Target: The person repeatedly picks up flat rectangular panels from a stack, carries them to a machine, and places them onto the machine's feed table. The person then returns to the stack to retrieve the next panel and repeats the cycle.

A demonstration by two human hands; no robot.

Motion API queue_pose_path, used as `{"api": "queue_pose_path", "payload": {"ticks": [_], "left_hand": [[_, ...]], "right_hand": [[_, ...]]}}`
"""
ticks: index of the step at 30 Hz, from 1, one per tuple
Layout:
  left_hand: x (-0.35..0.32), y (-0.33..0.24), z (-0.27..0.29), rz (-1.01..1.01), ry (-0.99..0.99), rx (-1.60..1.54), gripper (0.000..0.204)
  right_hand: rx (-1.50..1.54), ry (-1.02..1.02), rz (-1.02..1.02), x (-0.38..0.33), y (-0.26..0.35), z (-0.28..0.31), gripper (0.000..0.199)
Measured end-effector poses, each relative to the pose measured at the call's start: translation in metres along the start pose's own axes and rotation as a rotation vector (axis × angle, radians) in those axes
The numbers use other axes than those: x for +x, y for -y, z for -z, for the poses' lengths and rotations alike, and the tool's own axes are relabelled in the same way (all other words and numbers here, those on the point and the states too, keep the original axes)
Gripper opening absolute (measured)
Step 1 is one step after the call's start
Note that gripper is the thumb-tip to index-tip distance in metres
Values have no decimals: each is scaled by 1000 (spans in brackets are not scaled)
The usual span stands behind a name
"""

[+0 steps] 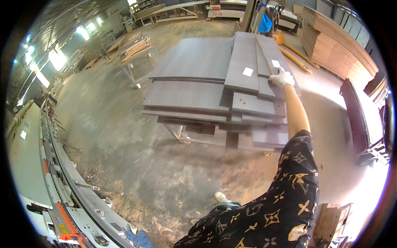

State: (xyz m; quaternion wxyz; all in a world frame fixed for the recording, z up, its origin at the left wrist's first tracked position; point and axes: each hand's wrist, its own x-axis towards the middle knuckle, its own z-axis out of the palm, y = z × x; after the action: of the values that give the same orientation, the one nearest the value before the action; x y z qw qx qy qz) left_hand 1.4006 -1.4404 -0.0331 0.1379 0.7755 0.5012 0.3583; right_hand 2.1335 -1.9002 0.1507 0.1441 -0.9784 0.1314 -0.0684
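My right hand (283,78), in a white glove, reaches out to a stack of grey panels. Its fingers are bent at the edge of a narrow grey board (271,51) on top, just below a white label. Beside it lies another long grey board (242,62) with its own white label. Wider grey panels (192,58) are piled to the left. Down at the lower edge, my left hand (139,238) wears a blue glove. Its fingers are stretched out at the edge of a long machine bed (89,198), and it holds nothing that I can see.
The stack rests on a low wheeled frame (173,131). A yellow pallet jack (295,60) and tall piles of brown sheets (337,45) stand behind at right. A dark panel (355,118) leans farther right. A small trestle with wood strips (136,48) stands far left.
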Motion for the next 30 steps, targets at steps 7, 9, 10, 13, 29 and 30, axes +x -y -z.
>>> {"api": "queue_pose_path", "payload": {"ticks": [7,9,10,13,29,30], "left_hand": [[12,-72,-58,-245,163,-35,54],[9,-120,-93,-242,306,-219,59],[9,-148,-111,-291,367,-352,59],[-4,-240,-139,71,801,-1001,69],[-8,-118,-6,369,91,-1291,48],[-13,-99,10,400,58,-1296,50]], "right_hand": [[1161,261,198,-92,-57,18,54],[1491,458,211,-148,-73,24,55],[1585,550,212,-177,-77,23,58],[2060,1227,63,-256,-61,3,73],[924,3033,-278,-583,109,-119,90],[847,3010,-321,-608,117,-113,89]]}}
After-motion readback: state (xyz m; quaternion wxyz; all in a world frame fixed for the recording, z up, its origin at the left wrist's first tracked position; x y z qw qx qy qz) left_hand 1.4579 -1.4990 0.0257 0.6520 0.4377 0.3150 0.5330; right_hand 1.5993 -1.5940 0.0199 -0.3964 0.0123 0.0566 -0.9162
